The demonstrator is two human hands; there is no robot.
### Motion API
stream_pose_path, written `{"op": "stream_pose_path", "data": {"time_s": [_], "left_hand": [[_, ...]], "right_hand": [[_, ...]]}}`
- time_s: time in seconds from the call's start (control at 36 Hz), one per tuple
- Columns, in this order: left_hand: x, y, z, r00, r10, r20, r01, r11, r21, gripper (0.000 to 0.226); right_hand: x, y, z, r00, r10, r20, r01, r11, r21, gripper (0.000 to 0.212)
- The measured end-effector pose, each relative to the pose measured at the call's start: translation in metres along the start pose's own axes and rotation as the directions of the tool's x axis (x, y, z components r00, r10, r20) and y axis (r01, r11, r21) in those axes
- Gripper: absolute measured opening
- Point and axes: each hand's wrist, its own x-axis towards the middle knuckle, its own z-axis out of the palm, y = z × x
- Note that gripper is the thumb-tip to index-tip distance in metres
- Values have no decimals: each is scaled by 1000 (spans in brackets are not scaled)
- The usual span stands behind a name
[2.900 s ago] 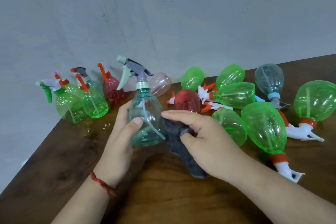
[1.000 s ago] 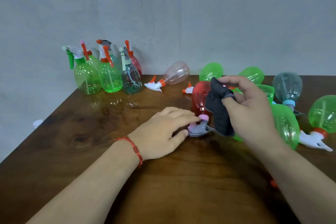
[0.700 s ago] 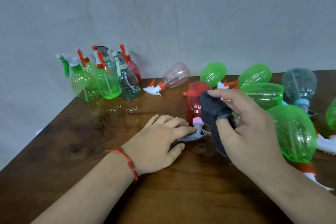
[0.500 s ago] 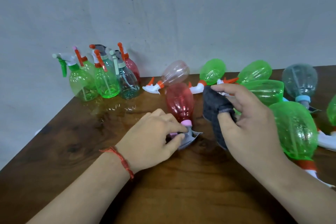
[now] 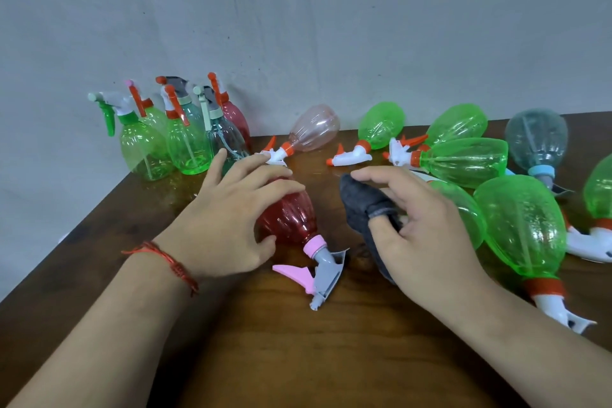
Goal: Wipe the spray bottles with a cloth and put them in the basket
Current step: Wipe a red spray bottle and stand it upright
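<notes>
A red spray bottle (image 5: 291, 220) with a pink collar and grey-pink trigger head (image 5: 318, 272) lies on the wooden table (image 5: 298, 358), head pointing toward me. My left hand (image 5: 228, 219) grips its body, fingers curled over the top and thumb near the neck. My right hand (image 5: 420, 225) holds a dark grey cloth (image 5: 361, 209) just right of the bottle, apart from it. No basket is in view.
Several upright bottles (image 5: 185, 139) stand at the back left by the wall. A pink bottle (image 5: 311, 129) and several green bottles (image 5: 523, 225) lie scattered at the back and right. The table's left edge runs diagonally.
My left hand pulled the red bottle by its head toward me, then shifted up onto its body. My right hand with the cloth stayed beside it.
</notes>
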Motion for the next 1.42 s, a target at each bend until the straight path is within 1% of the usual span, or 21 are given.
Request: {"op": "stream_pose_path", "data": {"time_s": [0.06, 0.17, 0.19, 0.25, 0.31, 0.39, 0.42, 0.5, 0.58, 0.61, 0.69, 0.75, 0.81, 0.89, 1.0, 1.11, 1.19, 1.25, 1.31, 1.36, 1.42], "left_hand": [[0, -1, 2, 1000, -14, -28, 14, 1000, 21, 81], [2, -1, 2, 987, -115, -107, 121, 991, 48, 91], [2, 0, 0, 983, -135, -127, 138, 990, 15, 94], [0, 1, -4, 970, -182, -159, 166, 980, -108, 94], [-1, -1, -10, 968, -229, -102, 202, 953, -225, 93], [-1, -1, -10, 966, -256, 46, 256, 905, -339, 96], [-1, 1, -7, 963, -261, 64, 266, 892, -366, 95], [1, 9, 1, 954, -298, 28, 281, 861, -425, 84], [4, 18, 7, 953, -297, 56, 286, 825, -488, 78], [4, 21, 9, 952, -297, 76, 293, 807, -513, 79], [7, 32, 19, 937, -323, 135, 340, 746, -573, 94], [9, 36, 24, 925, -352, 146, 364, 700, -614, 95], [11, 36, 28, 912, -382, 149, 375, 632, -678, 90], [14, 33, 38, 910, -378, 167, 357, 516, -778, 85], [16, 32, 44, 914, -374, 156, 334, 481, -810, 83], [17, 32, 44, 909, -393, 143, 307, 394, -867, 78], [17, 35, 38, 903, -426, 55, 233, 378, -896, 74], [15, 39, 29, 893, -449, -18, 151, 337, -929, 71], [14, 40, 19, 878, -468, -101, 72, 338, -938, 72], [14, 40, 12, 856, -493, -156, 8, 313, -950, 81], [14, 41, 10, 841, -521, -147, -28, 230, -973, 96]], "right_hand": [[0, 0, 0, 1000, 5, 3, -5, 1000, 2, 57], [0, 0, 0, 1000, 15, 6, -15, 1000, 8, 56], [-1, 0, 0, 1000, 17, 2, -17, 1000, 7, 55], [-1, 0, 0, 1000, 19, -6, -19, 1000, 12, 56], [-1, 0, 0, 1000, 30, -1, -30, 999, 22, 56], [-1, -3, -1, 999, 45, 8, -45, 999, 7, 57], [-1, -4, -2, 999, 53, 13, -53, 999, -5, 57], [0, -4, -1, 990, 122, 69, -117, 991, -73, 57], [1, -3, 3, 967, 217, 133, -202, 972, -121, 62], [2, -3, 4, 957, 246, 153, -227, 965, -131, 63], [4, -3, 4, 928, 303, 215, -277, 950, -145, 66], [5, -4, 4, 916, 322, 241, -295, 945, -141, 66], [5, -5, 5, 909, 334, 249, -317, 942, -108, 64], [4, -5, 8, 898, 362, 250, -362, 931, -48, 60], [0, -2, 11, 872, 394, 290, -403, 915, -31, 63], [-1, -1, 13, 862, 405, 305, -445, 892, 73, 69], [-1, -6, 13, 879, 350, 324, -421, 889, 182, 73], [0, -9, 10, 899, 296, 323, -385, 885, 262, 78], [0, -12, 6, 920, 238, 310, -338, 884, 324, 81], [1, -15, 1, 947, 184, 265, -278, 882, 380, 84], [2, -17, -2, 961, 146, 233, -235, 874, 424, 84]]}}
